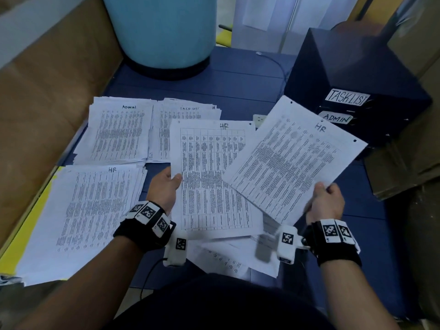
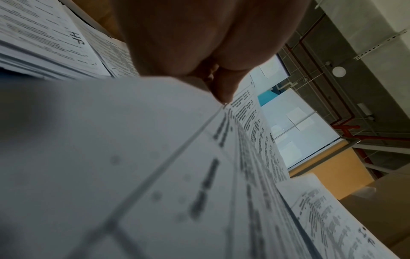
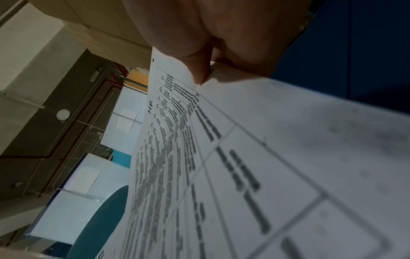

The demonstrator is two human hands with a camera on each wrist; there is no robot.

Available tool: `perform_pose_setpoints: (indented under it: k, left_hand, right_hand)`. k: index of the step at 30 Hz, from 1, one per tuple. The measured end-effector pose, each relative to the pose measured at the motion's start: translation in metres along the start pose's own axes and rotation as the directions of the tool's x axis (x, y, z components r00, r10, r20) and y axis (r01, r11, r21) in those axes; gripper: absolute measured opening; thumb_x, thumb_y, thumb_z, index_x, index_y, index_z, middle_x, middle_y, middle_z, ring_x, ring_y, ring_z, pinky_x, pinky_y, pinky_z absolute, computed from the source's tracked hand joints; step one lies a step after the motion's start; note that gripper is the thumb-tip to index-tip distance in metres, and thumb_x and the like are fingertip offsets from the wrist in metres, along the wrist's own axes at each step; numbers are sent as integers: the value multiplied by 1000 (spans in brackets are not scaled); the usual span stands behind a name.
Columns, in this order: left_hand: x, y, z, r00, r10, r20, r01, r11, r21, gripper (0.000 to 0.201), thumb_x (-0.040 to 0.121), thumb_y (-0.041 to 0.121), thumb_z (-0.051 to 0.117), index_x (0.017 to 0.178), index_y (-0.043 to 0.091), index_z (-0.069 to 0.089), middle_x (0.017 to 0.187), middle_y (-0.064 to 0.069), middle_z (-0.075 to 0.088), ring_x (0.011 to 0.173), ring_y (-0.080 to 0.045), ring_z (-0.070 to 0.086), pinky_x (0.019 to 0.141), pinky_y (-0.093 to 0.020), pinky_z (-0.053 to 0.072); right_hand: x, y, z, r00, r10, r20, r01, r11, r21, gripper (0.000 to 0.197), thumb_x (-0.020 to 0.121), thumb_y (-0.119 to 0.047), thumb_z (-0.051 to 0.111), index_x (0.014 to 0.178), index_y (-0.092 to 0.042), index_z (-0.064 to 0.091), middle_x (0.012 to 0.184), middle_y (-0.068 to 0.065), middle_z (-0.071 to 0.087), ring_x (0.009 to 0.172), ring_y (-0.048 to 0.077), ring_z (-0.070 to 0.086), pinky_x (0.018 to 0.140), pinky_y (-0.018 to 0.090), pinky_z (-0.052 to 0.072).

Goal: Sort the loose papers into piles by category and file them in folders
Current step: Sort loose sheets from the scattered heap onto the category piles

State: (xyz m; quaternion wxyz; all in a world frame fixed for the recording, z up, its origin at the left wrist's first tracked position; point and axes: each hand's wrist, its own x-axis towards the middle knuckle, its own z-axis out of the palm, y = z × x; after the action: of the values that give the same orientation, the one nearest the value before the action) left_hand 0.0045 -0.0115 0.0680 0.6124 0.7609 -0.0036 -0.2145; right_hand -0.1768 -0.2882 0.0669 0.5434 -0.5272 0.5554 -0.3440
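My left hand point(image 1: 170, 181) pinches the left edge of a printed sheet marked HR point(image 1: 212, 177), thumb on top; the left wrist view shows that thumb point(image 2: 221, 89) on the HR sheet point(image 2: 155, 175). My right hand point(image 1: 325, 190) grips the lower corner of a second sheet marked HR point(image 1: 292, 158), held tilted above the table; the right wrist view shows its fingers point(image 3: 199, 70) on that second HR sheet point(image 3: 244, 166). Sorted piles lie to the left: an HR pile point(image 1: 95, 210), an ADMIN pile point(image 1: 119, 132) and a TASK LIST pile point(image 1: 181, 115). Loose papers point(image 1: 228, 258) lie under my hands.
A dark file box point(image 1: 357, 86) with labels TASKLIST and ADMIN stands at the right on the blue table point(image 1: 238, 86). A large light-blue drum point(image 1: 162, 32) stands at the back. Cardboard point(image 1: 47, 91) lines the left side, more cardboard point(image 1: 404, 163) the right.
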Motion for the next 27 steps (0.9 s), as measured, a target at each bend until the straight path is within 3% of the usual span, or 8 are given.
perform_pose_setpoints:
  k: [4, 10, 14, 17, 19, 22, 25, 27]
  left_hand:
    - [-7, 4, 1, 998, -6, 60, 5, 1000, 21, 27, 100, 9, 45, 122, 10, 60, 119, -27, 61, 108, -57, 43, 101, -65, 29]
    - [-5, -10, -13, 988, -5, 151, 4, 1000, 9, 20, 87, 28, 54, 94, 35, 71, 108, -3, 71, 85, -15, 66, 88, -41, 49]
    - [-15, -12, -32, 993, -87, 85, 84, 996, 38, 45, 94, 47, 50, 128, 18, 53, 140, -9, 51, 128, -28, 48, 109, -48, 33]
    - [-19, -17, -53, 997, -17, 69, 6, 988, 152, 40, 89, 30, 63, 125, 18, 51, 121, 5, 61, 112, -17, 57, 98, -37, 42]
    - [-19, -20, -73, 1000, 15, -9, -13, 973, 230, 36, 88, 10, 63, 122, 14, 52, 111, 0, 63, 101, -18, 60, 89, -31, 44]
    - [-17, -30, -111, 996, 22, -91, 2, 966, 259, 37, 90, 2, 56, 125, 10, 51, 117, -6, 61, 105, -23, 58, 93, -34, 44]
    - [-15, -40, -152, 988, 13, -155, 27, 967, 253, 38, 90, -1, 52, 128, 5, 51, 120, -9, 60, 113, -27, 56, 97, -36, 43]
    - [-15, -47, -181, 973, -23, -231, 88, 957, 276, 39, 92, 2, 51, 130, 7, 48, 120, -9, 58, 113, -24, 54, 89, -30, 40]
  right_hand:
    - [-17, 5, 14, 969, -12, 246, 26, 998, -52, 19, 95, -14, 52, 84, -21, 66, 74, 1, 66, 63, 17, 59, 61, 32, 50]
    - [-55, 11, 45, 838, 49, 543, 98, 966, -238, 9, 98, -11, 51, 97, -10, 60, 86, 0, 67, 76, 17, 59, 66, 26, 49]
    - [-76, 9, 63, 818, -7, 575, 183, 951, -250, 7, 96, -11, 54, 92, -13, 59, 85, -2, 66, 76, 14, 58, 67, 26, 46]
    - [-102, 8, 87, 822, -27, 569, 181, 960, -215, 6, 95, -8, 55, 97, -13, 53, 78, -4, 58, 66, 10, 51, 54, 17, 42]
    - [-119, 15, 107, 797, 39, 603, 71, 985, -158, 17, 93, -7, 59, 105, -16, 51, 83, -3, 64, 69, 10, 58, 64, 20, 48]
    - [-141, 37, 134, 684, 147, 714, 112, 947, -302, 23, 95, -25, 58, 116, -20, 52, 85, -5, 64, 72, 13, 58, 73, 34, 49]
    - [-169, 62, 162, 549, 243, 800, 234, 874, -426, 34, 95, -30, 49, 126, -17, 53, 74, -15, 45, 64, 4, 41, 65, 27, 37]
    - [-193, 73, 184, 534, 265, 803, 242, 862, -446, 36, 93, -29, 47, 126, -15, 54, 76, -14, 47, 63, 3, 39, 59, 24, 32]
